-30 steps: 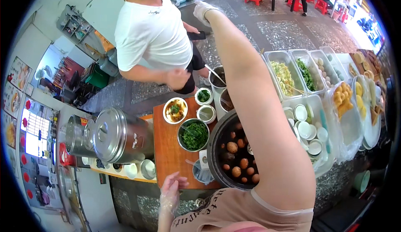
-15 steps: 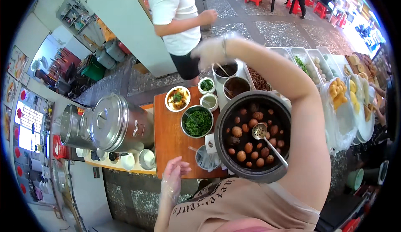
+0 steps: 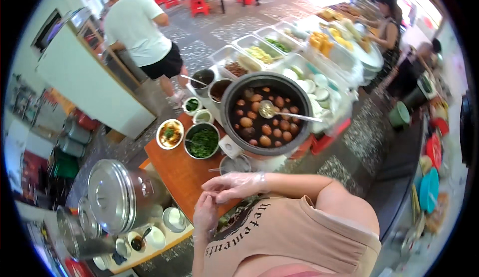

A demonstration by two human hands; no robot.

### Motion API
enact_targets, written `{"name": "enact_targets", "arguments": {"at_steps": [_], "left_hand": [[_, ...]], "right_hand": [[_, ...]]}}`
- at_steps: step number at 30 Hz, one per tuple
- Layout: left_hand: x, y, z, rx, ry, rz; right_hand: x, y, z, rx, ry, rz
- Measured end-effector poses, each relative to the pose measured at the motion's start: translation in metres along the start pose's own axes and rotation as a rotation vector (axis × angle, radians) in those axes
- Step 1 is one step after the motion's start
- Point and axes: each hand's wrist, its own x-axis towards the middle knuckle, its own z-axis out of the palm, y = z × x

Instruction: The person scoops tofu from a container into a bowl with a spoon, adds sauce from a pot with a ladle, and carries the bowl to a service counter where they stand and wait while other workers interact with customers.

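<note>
Both my hands wear clear plastic gloves and meet in front of my chest, near the wooden table's (image 3: 159,152) front edge. My right hand (image 3: 235,185) reaches across from the right, its bent fingers touching those of my left hand (image 3: 205,212). The left fingers are curled and pressed together; anything between the hands is too hidden to make out. Beyond them stands a dark round pot (image 3: 266,151) of brown eggs in dark liquid, a slotted ladle (image 3: 267,110) resting in it. On the table are a steel bowl of chopped greens (image 3: 203,141) and a white bowl of garnished food (image 3: 170,134).
A clear container (image 3: 234,165) stands just beyond my hands. To the left is a large lidded steel pot (image 3: 110,194) beside several small bowls. Trays of food (image 3: 259,52) line the far right side. A person in a white shirt (image 3: 137,25) stands beyond the table.
My right arm has come down from its raised reach over the table, and the right hand now meets the left. My view has turned rightward. The person in white faces away.
</note>
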Motion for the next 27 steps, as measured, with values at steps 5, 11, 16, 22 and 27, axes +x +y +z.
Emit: {"name": "enact_targets", "arguments": {"at_steps": [5,11,16,22,27], "left_hand": [[0.002,-0.022,-0.024,0.58,-0.239,0.275],[-0.016,-0.012,0.013,-0.297,-0.385,-0.132],[-0.04,-0.009,0.032,-0.6,-0.319,-0.191],[-0.041,-0.022,0.054,-0.661,-0.628,0.001],[-0.042,-0.028,0.058,-0.738,-0.393,-0.015]], "right_hand": [[0.011,0.017,0.064,0.205,0.186,-0.006],[-0.008,0.01,0.079,0.677,0.102,0.074],[-0.001,0.078,0.095,0.936,0.075,0.157],[-0.024,0.068,0.096,1.423,-0.129,0.119],[-0.034,0.069,0.102,1.403,0.18,0.188]]}}
